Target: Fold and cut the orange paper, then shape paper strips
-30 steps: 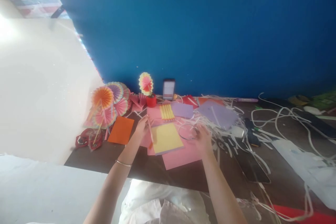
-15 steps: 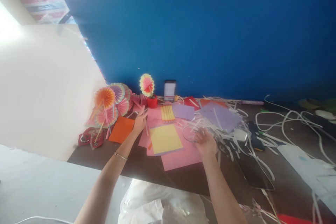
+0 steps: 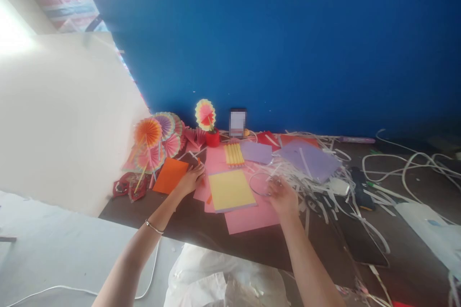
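My left hand (image 3: 192, 179) is low over the table between an orange sheet (image 3: 170, 176) and a yellow sheet (image 3: 232, 189); its fingers reach forward, and whether they hold anything is unclear. My right hand (image 3: 283, 195) has its fingers curled around the edge of a thin clear ring (image 3: 260, 184) over the pink paper (image 3: 248, 223). Behind the yellow sheet lies a pleated yellow strip (image 3: 234, 154). A round paper fan (image 3: 205, 115) stands in a red pot (image 3: 212, 138).
Several paper fans (image 3: 147, 133) stand at the left. Purple sheets (image 3: 309, 159), white paper strips (image 3: 293, 171), a dark tablet (image 3: 362, 240) and white cables (image 3: 405, 168) cover the right side. A blue panel (image 3: 273, 48) rises behind the table.
My left hand has come down and back toward me, beside the orange sheet. My right hand has stayed at the ring. The view has shifted slightly.
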Available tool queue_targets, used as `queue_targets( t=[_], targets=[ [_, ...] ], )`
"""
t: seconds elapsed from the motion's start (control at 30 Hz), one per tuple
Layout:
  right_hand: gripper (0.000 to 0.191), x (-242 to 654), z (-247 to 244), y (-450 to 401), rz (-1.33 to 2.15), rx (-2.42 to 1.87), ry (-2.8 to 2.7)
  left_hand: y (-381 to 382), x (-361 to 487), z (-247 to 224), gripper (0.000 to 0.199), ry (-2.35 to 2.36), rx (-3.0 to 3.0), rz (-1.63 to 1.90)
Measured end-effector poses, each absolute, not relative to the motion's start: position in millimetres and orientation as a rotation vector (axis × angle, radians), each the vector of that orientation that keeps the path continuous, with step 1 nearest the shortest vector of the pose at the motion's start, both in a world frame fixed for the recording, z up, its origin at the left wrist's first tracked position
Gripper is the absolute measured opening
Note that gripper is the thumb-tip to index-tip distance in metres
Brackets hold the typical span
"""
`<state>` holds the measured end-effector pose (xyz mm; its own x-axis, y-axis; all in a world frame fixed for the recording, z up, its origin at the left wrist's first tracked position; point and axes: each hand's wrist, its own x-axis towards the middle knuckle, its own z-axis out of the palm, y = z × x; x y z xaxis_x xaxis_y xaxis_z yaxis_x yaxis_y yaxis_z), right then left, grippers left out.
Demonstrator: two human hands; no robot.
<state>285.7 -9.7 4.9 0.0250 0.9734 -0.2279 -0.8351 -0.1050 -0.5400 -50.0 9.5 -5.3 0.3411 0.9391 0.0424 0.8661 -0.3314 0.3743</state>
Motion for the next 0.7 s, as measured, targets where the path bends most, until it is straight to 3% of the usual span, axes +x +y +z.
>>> queue_targets(
  t=[0.3, 0.53, 0.7],
  targets=[
    [0.01, 285, 3, -11, 1.578, -0.636, -0.287, 11, -54, 3, 0.049, 1.566, 2.222, 0.37],
    [0.012, 285, 10, -14, 1.567, -0.643, -0.236, 6, -59, 32, 0.035, 1.774, 2.139, 0.844],
    [0.012, 285, 11, -14, 1.567, -0.63, -0.244, -38, -39, 26, 0.018, 1.798, 2.308, 0.526]
  ],
)
